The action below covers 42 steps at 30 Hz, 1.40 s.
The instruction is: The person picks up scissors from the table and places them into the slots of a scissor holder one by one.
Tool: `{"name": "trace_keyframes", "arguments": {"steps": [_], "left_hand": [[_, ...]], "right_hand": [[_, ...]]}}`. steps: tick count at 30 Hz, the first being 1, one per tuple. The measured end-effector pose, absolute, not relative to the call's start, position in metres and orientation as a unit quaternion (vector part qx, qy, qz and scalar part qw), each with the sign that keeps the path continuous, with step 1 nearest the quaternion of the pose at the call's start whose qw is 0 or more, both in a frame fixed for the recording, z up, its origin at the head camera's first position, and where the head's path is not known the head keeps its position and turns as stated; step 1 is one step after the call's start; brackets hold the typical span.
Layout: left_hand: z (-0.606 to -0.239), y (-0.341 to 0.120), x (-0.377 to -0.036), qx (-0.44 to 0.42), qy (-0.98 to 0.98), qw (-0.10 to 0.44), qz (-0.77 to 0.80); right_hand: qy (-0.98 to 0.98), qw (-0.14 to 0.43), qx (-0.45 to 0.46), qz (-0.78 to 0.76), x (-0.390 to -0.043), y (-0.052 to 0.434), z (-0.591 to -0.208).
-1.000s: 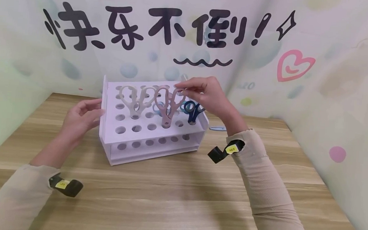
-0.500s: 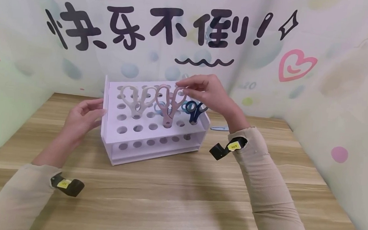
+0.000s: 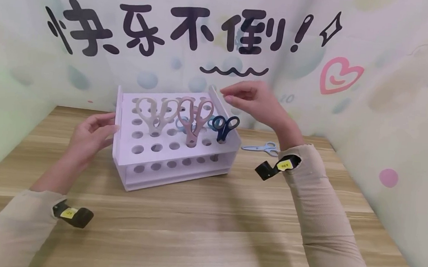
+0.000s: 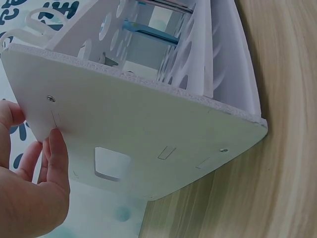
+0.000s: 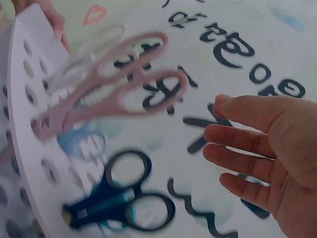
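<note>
A wooden surface (image 3: 200,230) carries everything. A pale blue pair of scissors (image 3: 261,148) lies flat on it at the far right, well apart from the near edge. Behind stands a pastel backdrop (image 3: 386,91) with dark lettering (image 3: 169,28) and a pink heart (image 3: 338,75).

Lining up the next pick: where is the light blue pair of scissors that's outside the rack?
In the head view, the light blue scissors lie flat on the wooden table, right of the white rack, behind the right wrist.
</note>
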<state>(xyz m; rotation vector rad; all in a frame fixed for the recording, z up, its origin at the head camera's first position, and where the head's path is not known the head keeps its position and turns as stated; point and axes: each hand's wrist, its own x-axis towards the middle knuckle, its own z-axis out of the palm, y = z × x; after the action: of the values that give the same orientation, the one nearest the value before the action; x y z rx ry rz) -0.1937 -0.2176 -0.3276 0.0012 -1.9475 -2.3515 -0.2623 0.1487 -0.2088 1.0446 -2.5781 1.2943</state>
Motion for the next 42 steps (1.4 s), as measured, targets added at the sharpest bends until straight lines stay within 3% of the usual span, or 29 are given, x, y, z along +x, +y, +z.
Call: {"name": "trace_keyframes", "arguments": {"steps": [13, 22, 32, 42], "left_hand": [[-0.327, -0.219, -0.193, 0.001, -0.641, 0.048, -0.766], [-0.327, -0.220, -0.193, 0.004, -0.647, 0.046, -0.761], [-0.328, -0.220, -0.193, 0.008, -0.654, 0.048, -0.755], [-0.327, -0.219, -0.193, 0.003, -0.661, 0.053, -0.748]], "right_hand": [[-0.911, 0.015, 0.166, 0.376, -0.283, 0.246, -0.262], [-0.911, -0.013, 0.098, 0.401, -0.287, 0.295, -0.301], [-0.920, -0.003, 0.035, 0.391, -0.289, 0.314, -0.354], [-0.924, 0.014, 0.008, 0.383, -0.289, 0.317, -0.381]]}}
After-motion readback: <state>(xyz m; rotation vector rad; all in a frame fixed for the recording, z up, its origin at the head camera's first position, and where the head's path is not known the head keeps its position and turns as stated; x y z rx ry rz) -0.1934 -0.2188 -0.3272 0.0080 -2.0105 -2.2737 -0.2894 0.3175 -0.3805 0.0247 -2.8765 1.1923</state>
